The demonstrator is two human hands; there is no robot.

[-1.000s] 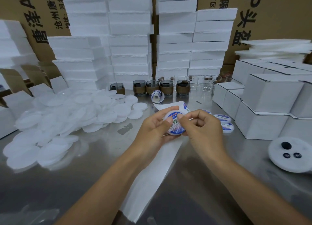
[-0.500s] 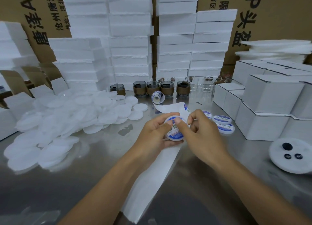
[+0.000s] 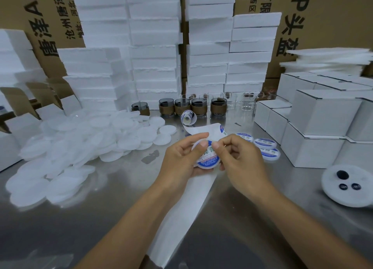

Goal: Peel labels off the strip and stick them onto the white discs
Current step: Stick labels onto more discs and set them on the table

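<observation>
Blue-rimmed label (image 3: 208, 157) on white disc (image 3: 204, 166)

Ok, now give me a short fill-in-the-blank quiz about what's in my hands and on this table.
1. The left hand and right hand hold a labelled disc whose printed border is ____.
2. The finished discs lie on the table to the ____ of the hands.
3. The pile of plain discs lies on the person's ____ side.
4. The dark cups at the back wear ____ sleeves.
Missing words: blue; right; left; brown.
</observation>
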